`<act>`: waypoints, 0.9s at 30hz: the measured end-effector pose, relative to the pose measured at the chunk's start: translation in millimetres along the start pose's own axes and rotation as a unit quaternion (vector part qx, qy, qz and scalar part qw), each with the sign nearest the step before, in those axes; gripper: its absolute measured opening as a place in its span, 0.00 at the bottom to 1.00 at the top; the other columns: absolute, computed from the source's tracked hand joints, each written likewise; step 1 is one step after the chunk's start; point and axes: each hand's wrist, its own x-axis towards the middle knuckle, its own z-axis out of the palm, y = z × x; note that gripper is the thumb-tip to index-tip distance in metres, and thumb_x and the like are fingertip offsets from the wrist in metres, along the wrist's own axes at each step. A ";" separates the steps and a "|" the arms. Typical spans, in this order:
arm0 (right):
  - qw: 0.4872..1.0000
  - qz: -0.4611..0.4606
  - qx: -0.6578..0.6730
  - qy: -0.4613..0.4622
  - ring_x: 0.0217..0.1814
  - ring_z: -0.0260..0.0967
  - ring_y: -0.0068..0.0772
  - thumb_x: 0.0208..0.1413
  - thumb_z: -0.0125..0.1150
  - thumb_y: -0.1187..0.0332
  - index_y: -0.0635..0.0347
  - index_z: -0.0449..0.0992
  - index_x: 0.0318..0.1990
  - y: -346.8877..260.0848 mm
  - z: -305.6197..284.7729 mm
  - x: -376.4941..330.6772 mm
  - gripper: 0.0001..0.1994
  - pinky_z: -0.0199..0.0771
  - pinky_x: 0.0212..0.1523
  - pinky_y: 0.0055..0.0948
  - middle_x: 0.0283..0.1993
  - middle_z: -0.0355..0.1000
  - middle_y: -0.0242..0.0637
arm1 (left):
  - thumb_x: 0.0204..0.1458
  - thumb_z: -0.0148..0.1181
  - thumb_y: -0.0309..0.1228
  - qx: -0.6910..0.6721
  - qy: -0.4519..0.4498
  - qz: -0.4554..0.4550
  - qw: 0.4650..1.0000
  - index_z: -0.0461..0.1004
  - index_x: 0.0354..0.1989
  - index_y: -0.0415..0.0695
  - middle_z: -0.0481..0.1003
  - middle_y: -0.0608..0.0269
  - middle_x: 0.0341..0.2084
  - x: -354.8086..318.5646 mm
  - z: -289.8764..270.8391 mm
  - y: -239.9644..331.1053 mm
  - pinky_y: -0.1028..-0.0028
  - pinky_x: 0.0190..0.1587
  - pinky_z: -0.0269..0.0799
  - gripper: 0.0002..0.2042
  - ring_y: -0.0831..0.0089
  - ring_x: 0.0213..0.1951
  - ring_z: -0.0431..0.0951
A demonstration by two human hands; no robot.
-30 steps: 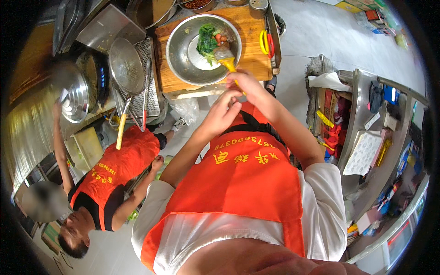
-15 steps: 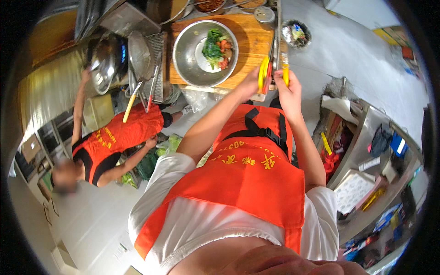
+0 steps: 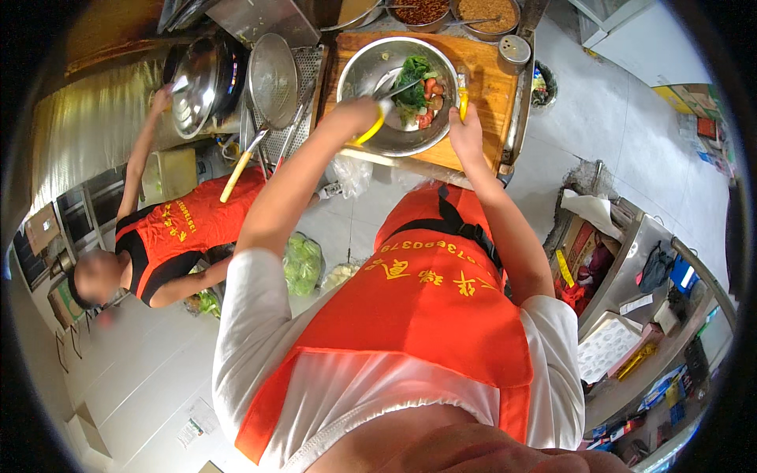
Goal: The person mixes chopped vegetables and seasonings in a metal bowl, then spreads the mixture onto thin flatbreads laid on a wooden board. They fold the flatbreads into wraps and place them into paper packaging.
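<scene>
A steel bowl (image 3: 351, 106) with leafy greens (image 3: 412, 83) and reddish sausage-like pieces (image 3: 430, 94) stands on the wooden board (image 3: 493, 118). My left hand (image 3: 351, 120) is closed on yellow-handled scissors (image 3: 374, 130) at the bowl's left side. Their blades reach over the bowl toward the greens. At the bowl's right rim, my right hand (image 3: 466, 135) is closed around a slim yellow-handled tool (image 3: 463, 101) with a pale upper end. Its exact kind is unclear.
A shaker (image 3: 513, 52) and containers of chilli flakes (image 3: 422, 14) and tan crumbs (image 3: 486, 16) stand beyond the bowl. On the left hang a strainer (image 3: 273, 79) and a wok (image 3: 197, 91), near a co-worker (image 3: 189, 221) in a red apron. Shelves (image 3: 631, 268) stand right.
Both hands have moved from the board's right front edge to the bowl. The scissors have gone left and over it; the yellow-handled tool has come to its right rim.
</scene>
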 end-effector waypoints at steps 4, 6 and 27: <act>0.966 0.126 0.214 -0.079 0.30 0.72 0.33 0.62 0.52 0.68 0.64 0.65 0.43 -7.5 11.4 -13.7 0.09 0.78 0.27 0.31 0.32 0.70 0.40 | 0.60 0.46 0.30 0.181 0.029 -0.023 0.983 0.69 0.52 0.33 0.79 0.43 0.40 38.1 35.6 22.8 0.59 0.45 0.76 0.16 0.53 0.45 0.80; 0.958 0.147 0.246 -0.031 0.29 0.71 0.26 0.63 0.52 0.69 0.63 0.65 0.42 2.9 6.8 -14.3 0.07 0.78 0.23 0.26 0.31 0.68 0.36 | 0.57 0.50 0.28 0.200 0.025 0.069 0.977 0.69 0.50 0.33 0.79 0.43 0.39 7.6 17.6 20.8 0.60 0.43 0.77 0.15 0.52 0.45 0.80; 0.932 0.183 0.291 -0.115 0.36 0.74 0.30 0.63 0.51 0.71 0.63 0.65 0.45 -1.3 -18.7 -34.6 0.07 0.84 0.32 0.32 0.39 0.69 0.38 | 0.52 0.53 0.27 0.320 0.017 0.083 0.944 0.67 0.46 0.35 0.80 0.46 0.31 -24.9 69.6 24.9 0.56 0.36 0.76 0.14 0.53 0.36 0.82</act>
